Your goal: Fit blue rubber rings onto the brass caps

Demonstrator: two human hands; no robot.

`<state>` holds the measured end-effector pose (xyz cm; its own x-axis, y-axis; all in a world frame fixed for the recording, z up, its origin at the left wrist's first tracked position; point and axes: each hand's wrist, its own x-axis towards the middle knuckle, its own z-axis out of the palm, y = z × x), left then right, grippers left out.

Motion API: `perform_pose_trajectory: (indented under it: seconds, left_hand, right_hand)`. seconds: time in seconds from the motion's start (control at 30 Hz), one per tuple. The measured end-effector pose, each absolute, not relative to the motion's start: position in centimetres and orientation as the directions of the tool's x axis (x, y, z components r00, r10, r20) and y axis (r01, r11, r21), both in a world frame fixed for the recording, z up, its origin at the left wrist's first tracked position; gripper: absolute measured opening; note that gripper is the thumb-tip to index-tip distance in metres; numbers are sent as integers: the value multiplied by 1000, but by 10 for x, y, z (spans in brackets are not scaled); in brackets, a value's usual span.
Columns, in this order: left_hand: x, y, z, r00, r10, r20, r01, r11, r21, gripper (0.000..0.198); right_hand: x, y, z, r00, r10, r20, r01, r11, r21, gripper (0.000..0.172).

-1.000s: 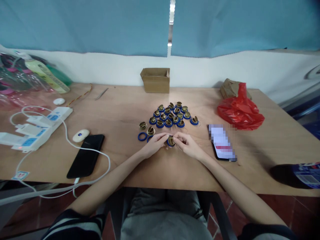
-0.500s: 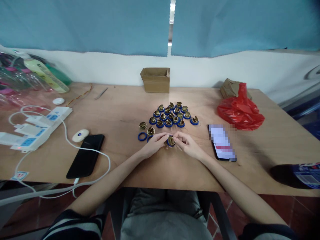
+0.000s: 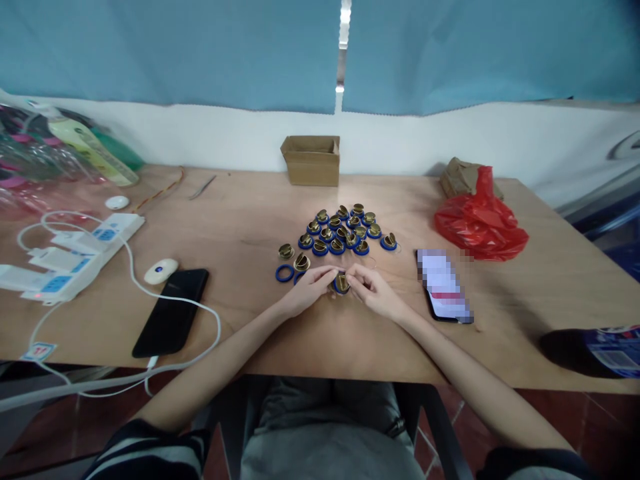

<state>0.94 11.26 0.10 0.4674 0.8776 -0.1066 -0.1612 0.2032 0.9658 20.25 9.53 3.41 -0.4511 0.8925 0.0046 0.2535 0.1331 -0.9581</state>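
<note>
Between my two hands is a round brass-coloured metal piece with a blue ring around it (image 3: 342, 284), held just above the table near its front. My left hand (image 3: 311, 288) pinches its left edge, and my right hand (image 3: 373, 288) grips the right edge with thumb and fingers. Beyond them lies a cluster of similar brass pieces in blue rings (image 3: 337, 246). Left of the cluster sit two brass pieces without visible blue rings, one of them a brass disc (image 3: 286, 251). A loose blue ring (image 3: 285, 273) lies beside my left hand, and another is partly hidden behind its fingers.
An open cardboard box (image 3: 314, 167) stands against the wall. To the right are a lit phone (image 3: 445, 287), a red plastic bag (image 3: 481, 223) and a dark bottle (image 3: 595, 351). On the left, a black phone (image 3: 171, 313), white cables and a power strip (image 3: 90, 257) lie about.
Both hands stay in nearly the same place around the ringed brass piece. Its tilt and the fingers' positions shift very slightly.
</note>
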Motion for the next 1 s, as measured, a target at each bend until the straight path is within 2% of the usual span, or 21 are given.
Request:
perform_pose_trajectory:
  seconds: [0.27, 0.63, 1.0]
  left_hand:
    - [10, 112, 3, 487, 868, -97, -202, 220, 954, 46]
    - [10, 111, 4, 523, 843, -126, -108, 212, 971, 53]
    - [10, 110, 3, 520, 848, -105, -67, 163, 984, 54]
  right_hand:
    - [199, 96, 26, -426, 902, 62, 293, 203, -934, 29]
    - [196, 98, 27, -377, 926, 6, 303, 130, -944, 19]
    - [197, 97, 26, -389, 917, 85, 366, 239, -899, 18]
